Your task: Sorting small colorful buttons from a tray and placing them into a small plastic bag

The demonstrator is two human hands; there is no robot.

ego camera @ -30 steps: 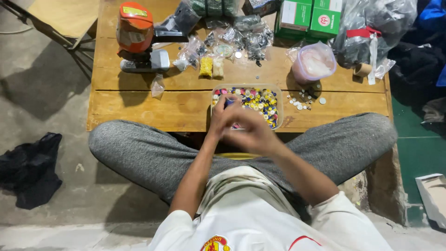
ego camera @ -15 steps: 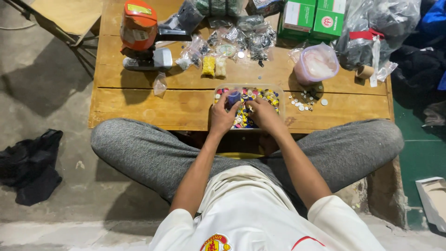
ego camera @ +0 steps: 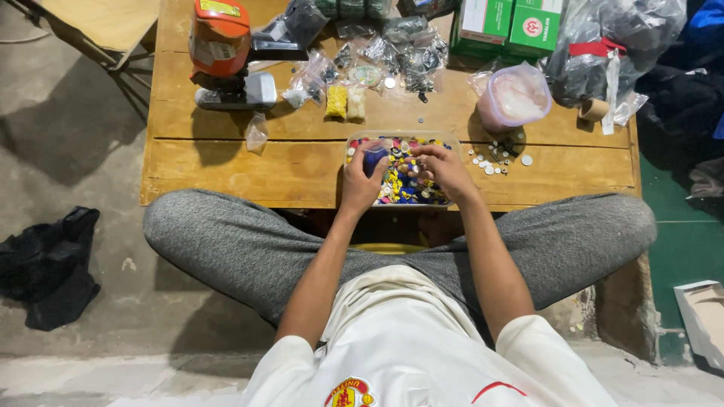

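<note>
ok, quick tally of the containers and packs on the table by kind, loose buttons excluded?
Green cartons: 2
Yellowish small packets: 2
Clear tray of mixed coloured buttons: 1, both hands in it, left hand gripping a blue piece, right hand picking
Lidded clear tub: 1
Orange machine: 1
Total: 7

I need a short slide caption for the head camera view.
Seated person's left hand holds a small blue piece while right hand picks in a tray of coloured buttons.

two green-and-white boxes stand at table's far edge.
</note>
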